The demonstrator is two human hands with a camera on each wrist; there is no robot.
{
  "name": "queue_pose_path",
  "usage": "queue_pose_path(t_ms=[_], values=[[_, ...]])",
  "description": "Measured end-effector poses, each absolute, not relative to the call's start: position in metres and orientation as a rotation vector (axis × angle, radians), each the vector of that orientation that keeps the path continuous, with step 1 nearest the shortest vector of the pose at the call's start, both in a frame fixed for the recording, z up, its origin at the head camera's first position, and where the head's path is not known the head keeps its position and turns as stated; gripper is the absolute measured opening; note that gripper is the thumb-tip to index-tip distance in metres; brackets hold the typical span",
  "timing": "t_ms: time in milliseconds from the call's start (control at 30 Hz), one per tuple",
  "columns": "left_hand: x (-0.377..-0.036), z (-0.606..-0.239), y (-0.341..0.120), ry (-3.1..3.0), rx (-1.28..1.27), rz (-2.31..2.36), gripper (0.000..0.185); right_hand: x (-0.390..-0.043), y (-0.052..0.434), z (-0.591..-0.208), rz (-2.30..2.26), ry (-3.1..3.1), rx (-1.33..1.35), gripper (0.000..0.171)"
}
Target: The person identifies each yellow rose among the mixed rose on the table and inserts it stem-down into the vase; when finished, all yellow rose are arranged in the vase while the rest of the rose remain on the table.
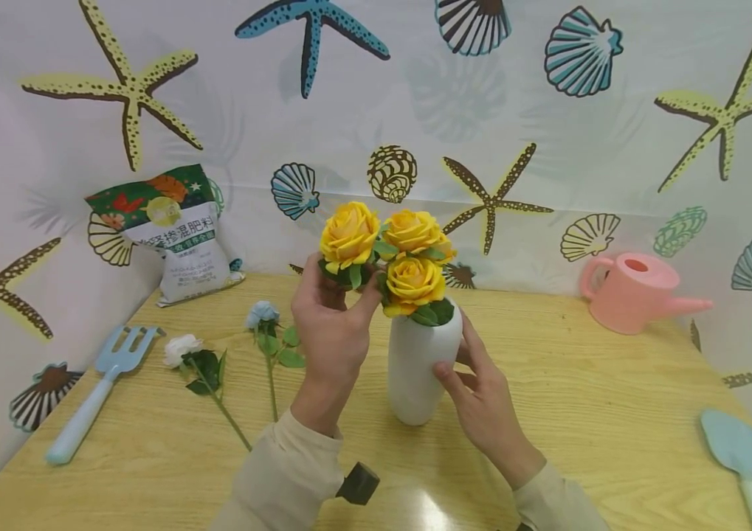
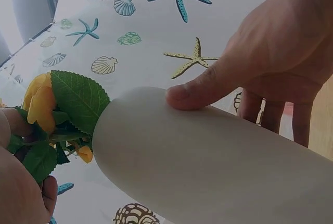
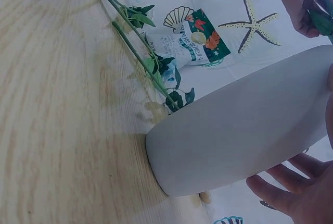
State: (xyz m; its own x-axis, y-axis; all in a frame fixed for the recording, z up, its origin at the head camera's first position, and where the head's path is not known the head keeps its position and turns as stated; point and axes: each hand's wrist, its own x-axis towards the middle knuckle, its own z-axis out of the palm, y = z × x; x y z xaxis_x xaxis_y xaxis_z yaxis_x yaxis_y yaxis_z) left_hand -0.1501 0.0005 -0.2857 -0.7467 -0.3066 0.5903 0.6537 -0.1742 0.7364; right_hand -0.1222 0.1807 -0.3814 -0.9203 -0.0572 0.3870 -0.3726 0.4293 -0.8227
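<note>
From the head view I have my left hand (image 1: 332, 332) up at the mouth of the white vase (image 1: 418, 369), fingers curled around the base of one yellow rose (image 1: 349, 234), just under its head where the green leaves bunch. Two more yellow roses (image 1: 413, 258) already sit in the vase, heads touching one another. The vase stands upright on the wooden table (image 1: 581, 398), near the middle.

My right hand (image 1: 482, 398) steadies the vase from the side. In the left wrist view its thumb (image 2: 195, 91) presses flat on the smooth wall while the other fingers reach behind; they lie fairly straight, bracing rather than clenching.

I judge the vase to be stiff, glossy and probably slippery, likely breakable if it tips, and top-heavy now with the blooms leaning out. The belly, where my right hand sits, looks like the sound place to hold it. The rose looks light, with soft petals that would crush, so I keep my grip below the head, on the stem and leaves.

Lying on the table to the left, apart from the vase, are a white rose (image 1: 183, 350) and a pale blue rose (image 1: 261, 313), both untouched.
</note>
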Motion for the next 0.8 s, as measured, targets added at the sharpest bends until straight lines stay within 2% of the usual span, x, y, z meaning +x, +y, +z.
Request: queue_pose_path(t_ms=[800], values=[[-0.155,-0.298,-0.001,-1.624,-0.58,-1.919,0.048,-0.122,0.186,-0.383,1.463,-2.396,0.381,0.074]])
